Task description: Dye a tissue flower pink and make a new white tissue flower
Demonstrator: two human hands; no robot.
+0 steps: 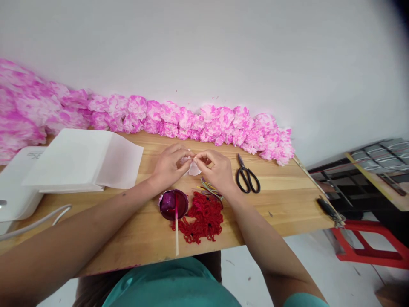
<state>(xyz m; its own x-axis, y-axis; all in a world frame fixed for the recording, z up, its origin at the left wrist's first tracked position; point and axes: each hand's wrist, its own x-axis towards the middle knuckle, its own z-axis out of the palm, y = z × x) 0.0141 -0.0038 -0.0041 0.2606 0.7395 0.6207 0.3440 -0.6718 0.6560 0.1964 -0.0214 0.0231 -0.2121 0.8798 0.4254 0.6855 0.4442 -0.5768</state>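
Note:
Between my two hands is a small piece of thin white paper (194,169), its lower part showing beneath the fingers. My left hand (172,164) pinches it from the left, and my right hand (217,168) pinches it from the right; the fingertips nearly meet. Just below, a dark round dish (182,200) holds purple-magenta matter, with a pink-tipped stick (177,232) leaning across its rim. A heap of red yarn (206,217) lies beside the dish, under my right wrist. Several thin coloured strands (209,186) stick out above the yarn.
Black-handled scissors (247,177) lie right of my right hand. A stack of white paper sheets (73,160) rests partly on a white device (24,187) with a cable (38,221). Pink-and-white paper flowers (172,115) line the wall. A red stool (370,243) stands right of the wooden table (281,204).

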